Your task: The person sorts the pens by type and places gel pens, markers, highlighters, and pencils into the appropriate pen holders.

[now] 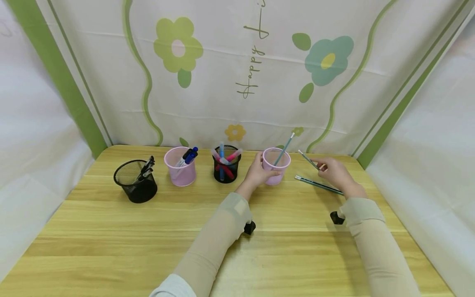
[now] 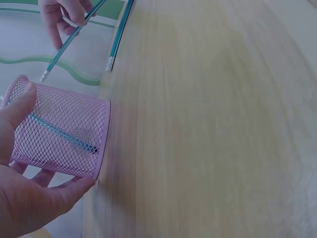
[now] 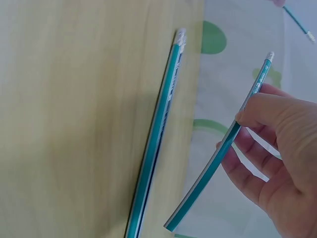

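Note:
My left hand grips the side of a pink mesh pen holder. One teal pencil with a white eraser leans inside it, and its lower part shows through the mesh in the left wrist view. To the right, my right hand pinches another teal pencil between thumb and fingers, its eraser end up and tilted toward the holder. Below that hand, teal pencils lie side by side on the table, their far ends hidden by the right arm in the head view.
Leftward on the wooden table stand a black mesh holder with colored markers, a pink holder with blue and black pens, and a tilted black mesh holder with black pens. A flowered curtain hangs behind the table's back edge.

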`<state>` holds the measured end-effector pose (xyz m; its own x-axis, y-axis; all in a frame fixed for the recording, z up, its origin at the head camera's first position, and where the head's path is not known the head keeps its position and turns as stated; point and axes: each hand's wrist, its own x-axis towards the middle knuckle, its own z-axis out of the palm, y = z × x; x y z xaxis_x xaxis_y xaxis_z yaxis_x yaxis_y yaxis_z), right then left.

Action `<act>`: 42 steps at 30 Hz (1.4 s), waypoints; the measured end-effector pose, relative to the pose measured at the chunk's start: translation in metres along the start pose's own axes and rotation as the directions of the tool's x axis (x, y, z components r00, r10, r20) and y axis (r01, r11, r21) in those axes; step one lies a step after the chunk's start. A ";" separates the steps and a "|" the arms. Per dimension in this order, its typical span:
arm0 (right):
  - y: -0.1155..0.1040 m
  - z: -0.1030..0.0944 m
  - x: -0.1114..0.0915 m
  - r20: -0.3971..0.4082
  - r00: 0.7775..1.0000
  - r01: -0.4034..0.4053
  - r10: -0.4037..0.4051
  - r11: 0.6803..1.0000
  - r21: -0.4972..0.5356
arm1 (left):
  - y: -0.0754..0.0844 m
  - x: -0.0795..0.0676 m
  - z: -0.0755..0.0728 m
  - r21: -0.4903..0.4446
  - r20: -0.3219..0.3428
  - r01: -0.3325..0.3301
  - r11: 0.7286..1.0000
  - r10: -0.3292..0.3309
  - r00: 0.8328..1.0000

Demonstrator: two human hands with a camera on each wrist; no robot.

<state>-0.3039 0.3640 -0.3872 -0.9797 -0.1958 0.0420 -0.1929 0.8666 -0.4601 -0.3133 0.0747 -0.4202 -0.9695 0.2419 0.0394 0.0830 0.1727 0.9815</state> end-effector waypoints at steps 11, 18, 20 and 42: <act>-0.022 -0.012 -0.005 -0.110 0.994 0.022 -0.004 0.987 0.159 | 0.000 0.000 0.000 0.007 -0.007 0.002 1.000 -0.002 1.000; -0.035 -0.019 -0.007 -0.191 0.982 0.036 0.011 0.970 0.241 | 0.000 0.001 0.000 -0.003 -0.008 -0.007 1.000 0.007 1.000; -0.039 -0.020 -0.008 -0.209 0.978 0.041 0.014 0.966 0.256 | 0.000 0.001 0.000 -0.003 -0.008 -0.005 1.000 0.004 1.000; -0.091 -0.006 0.001 -0.402 0.897 0.332 0.185 0.321 0.887 | -0.001 0.000 0.001 0.016 -0.013 0.004 1.000 -0.004 1.000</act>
<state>-0.2879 0.2876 -0.3398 -0.9358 0.1691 0.3093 -0.3393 -0.1936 -0.9205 -0.3133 0.0753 -0.4211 -0.9727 0.2288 0.0379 0.0825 0.1886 0.9786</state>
